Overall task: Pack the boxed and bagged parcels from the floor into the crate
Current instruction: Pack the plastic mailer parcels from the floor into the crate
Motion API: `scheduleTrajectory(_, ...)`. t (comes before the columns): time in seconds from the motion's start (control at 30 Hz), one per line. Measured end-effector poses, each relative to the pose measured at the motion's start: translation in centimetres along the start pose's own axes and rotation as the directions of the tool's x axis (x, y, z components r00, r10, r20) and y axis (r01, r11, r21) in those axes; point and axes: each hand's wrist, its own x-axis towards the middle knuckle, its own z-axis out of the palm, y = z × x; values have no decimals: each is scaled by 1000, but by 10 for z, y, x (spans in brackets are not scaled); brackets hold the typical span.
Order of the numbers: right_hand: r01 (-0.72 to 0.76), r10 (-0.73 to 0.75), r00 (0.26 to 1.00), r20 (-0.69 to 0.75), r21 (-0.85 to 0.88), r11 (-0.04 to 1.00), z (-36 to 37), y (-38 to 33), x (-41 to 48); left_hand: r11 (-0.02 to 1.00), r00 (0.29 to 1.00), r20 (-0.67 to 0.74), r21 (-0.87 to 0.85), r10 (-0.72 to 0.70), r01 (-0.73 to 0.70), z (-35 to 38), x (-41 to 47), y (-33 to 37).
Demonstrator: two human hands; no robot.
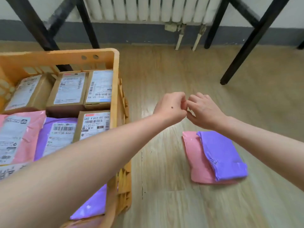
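1. An orange plastic crate (57, 56) stands at the left on the pale wood-grain floor (164, 71).
2. Three brown cardboard boxes with white shipping labels (69, 89) lie side by side along the crate's far wall. A fourth labelled cardboard box (93, 124) lies just in front of them, against the right wall.
3. Nearer in the crate lie a labelled pink plastic mailer bag (18, 135) and, touching its right edge, a labelled purple plastic mailer bag (56, 135). Another purple bag (92, 204) shows at the near right corner, partly hidden under the left forearm.
4. Two parcels lie on the floor to the right of the crate. They are a flat pink plastic bag (195, 162) and a folded purple plastic bag (225, 155) resting on its right part.
5. The left grip (171, 107), a bare hand, reaches out past the crate's right wall with its back upward and its fingers curled in.
6. The right grip (205, 111) meets it, with its fingers also curled and touching those of the left.
7. Nothing shows in either grip, and the fingertips are mostly turned away from the camera.
8. Both grips hover above the floor beyond the two bags, apart from them.
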Motion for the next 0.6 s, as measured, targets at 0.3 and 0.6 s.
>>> scheduleTrajectory(0.3, -317, 316, 849, 423, -70, 946, 73, 54, -75, 983, 939, 310, 150, -149, 107, 134, 17, -7)
scheduleTrajectory(0.6, -268, 354, 775, 523, -234, 934, 96, 33, -107, 844, 809, 342, -76, -479, 532, 193, 25, -16)
